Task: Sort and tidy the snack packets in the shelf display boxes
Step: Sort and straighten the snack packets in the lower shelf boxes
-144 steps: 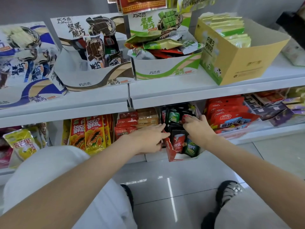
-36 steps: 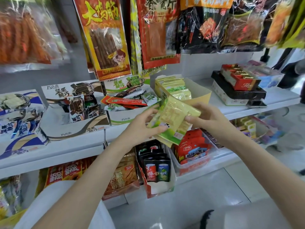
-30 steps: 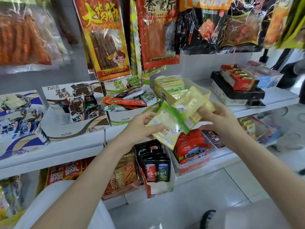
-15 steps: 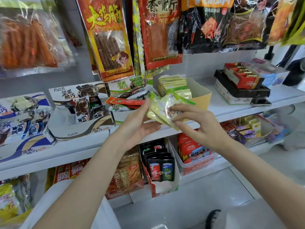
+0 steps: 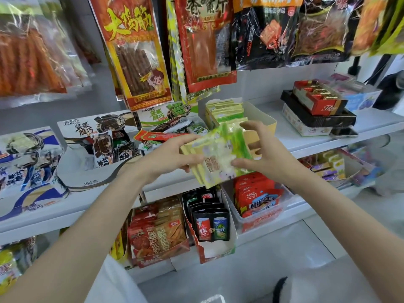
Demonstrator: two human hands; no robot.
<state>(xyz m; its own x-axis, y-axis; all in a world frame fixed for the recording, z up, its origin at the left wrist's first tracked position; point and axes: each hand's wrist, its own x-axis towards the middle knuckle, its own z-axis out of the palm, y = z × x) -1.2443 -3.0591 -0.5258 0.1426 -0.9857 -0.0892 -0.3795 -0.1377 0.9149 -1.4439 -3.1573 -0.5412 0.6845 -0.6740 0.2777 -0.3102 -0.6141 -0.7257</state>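
Observation:
A small stack of yellow-green snack packets point(image 5: 215, 156) is held in the air in front of the middle shelf. My left hand point(image 5: 168, 157) grips the stack from the left, thumb on top. My right hand point(image 5: 264, 153) holds its right side with the thumb and lower fingers, the upper fingers spread above it. Just behind stands the yellow display box point(image 5: 265, 124) with more of the same packets point(image 5: 226, 109) standing in a row at its back. The packets in hand are blurred.
Left of the yellow box, a green-and-white box point(image 5: 166, 115) holds mixed packets, then a brown-and-white box point(image 5: 87, 169). Large snack bags point(image 5: 133, 53) hang above. Below sit a red box of black packets point(image 5: 211, 224), a clear tub of red packets point(image 5: 258, 200) and stacked boxes point(image 5: 317, 108) at right.
I have risen from the lower shelf's black packets to the middle shelf. In the last second the yellow-green packets were gathered between both hands and turned flatter, in front of the yellow box.

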